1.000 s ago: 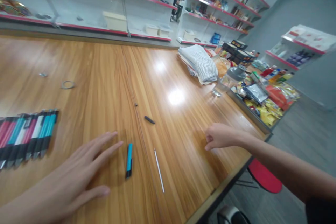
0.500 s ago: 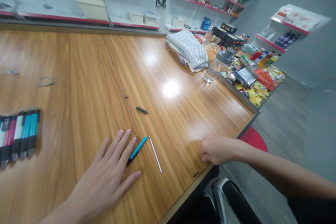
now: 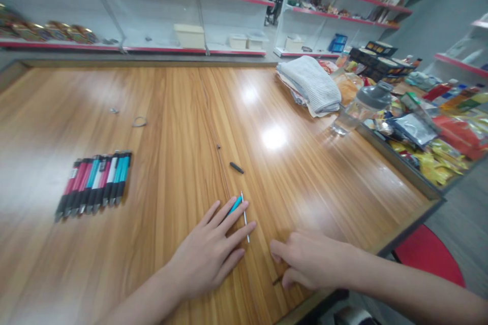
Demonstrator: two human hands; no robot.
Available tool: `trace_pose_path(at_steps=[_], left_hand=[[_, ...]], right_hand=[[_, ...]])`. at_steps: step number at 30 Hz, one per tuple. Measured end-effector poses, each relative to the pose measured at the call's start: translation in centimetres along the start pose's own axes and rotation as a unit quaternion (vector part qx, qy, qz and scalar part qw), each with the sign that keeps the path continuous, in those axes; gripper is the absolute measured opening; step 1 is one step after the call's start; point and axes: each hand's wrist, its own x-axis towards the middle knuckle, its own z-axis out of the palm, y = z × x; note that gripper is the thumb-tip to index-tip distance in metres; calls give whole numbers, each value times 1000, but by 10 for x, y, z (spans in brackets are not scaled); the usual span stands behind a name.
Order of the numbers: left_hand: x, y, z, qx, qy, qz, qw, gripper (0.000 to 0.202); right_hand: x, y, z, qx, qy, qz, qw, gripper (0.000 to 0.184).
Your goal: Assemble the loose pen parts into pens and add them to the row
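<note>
Left hand spreads over a blue pen barrel and a white refill

In the head view, the left hand (image 3: 209, 249) lies palm down with its fingers spread wide over the wooden table (image 3: 179, 111). The blue barrel (image 3: 235, 204) shows partly between its fingers, and the slim white refill (image 3: 245, 217) runs beneath the fingertips, both ends visible. Whether the fingers press on either piece cannot be told.

The right hand (image 3: 284, 264) is near the table's close edge, loosely bent, with a gap between forefinger and thumb; the undersides of its other fingers are hidden. A small dark mark or piece (image 3: 277, 280) is just beside the thumb.

Beyond the left hand lie a short black piece (image 3: 237, 167) and a tiny dark part (image 3: 218, 147). To the left, a row of pens (image 3: 92, 176) in pink, blue and white lies side by side, with a ring (image 3: 139, 122) farther back. Folded cloths (image 3: 310, 84) and a clear bottle (image 3: 358, 106) stand at the far right.
</note>
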Motion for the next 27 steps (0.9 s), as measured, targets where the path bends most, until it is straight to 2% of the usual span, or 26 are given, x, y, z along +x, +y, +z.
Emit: trace_pose_path(at_steps=[3, 6, 8, 11, 13, 16, 18, 19, 21, 23, 25, 27], left_hand=[[5, -19, 1, -20, 10, -43, 999, 51], [9, -38, -2, -53, 39, -64, 996, 49], [13, -49, -5, -90, 78, -84, 989, 52], [20, -63, -8, -146, 160, -154, 964, 59], [25, -72, -9, -157, 196, -199, 947, 51], [29, -86, -10, -138, 192, -215, 947, 26], [28, -92, -14, -127, 175, -196, 956, 18], [27, -93, -16, -124, 168, -186, 960, 17], [24, -92, -19, -119, 157, -176, 964, 18], [22, -87, -20, -104, 152, -178, 967, 23], [23, -79, -18, -82, 139, -174, 971, 29], [25, -74, -15, -68, 131, -177, 973, 21]], right_hand=[[22, 0, -6, -33, 18, -59, 998, 38], [42, -5, -14, -43, 10, -159, 986, 29], [51, -10, -16, -40, -1, -232, 972, 18], [61, -19, -13, -54, 5, -303, 951, 7], [69, -24, -10, -69, 19, -327, 942, 8], [93, -23, -7, -58, 56, -356, 931, 9], [114, -16, -6, 9, 140, -378, 915, 8], [126, -11, -7, 53, 211, -381, 899, 6], [146, 1, -10, 153, 362, -349, 851, 5], [158, 14, -16, 230, 468, -295, 800, 5], [163, 26, -22, 259, 518, -252, 775, 6], [163, 37, -26, 260, 554, -199, 765, 7]])
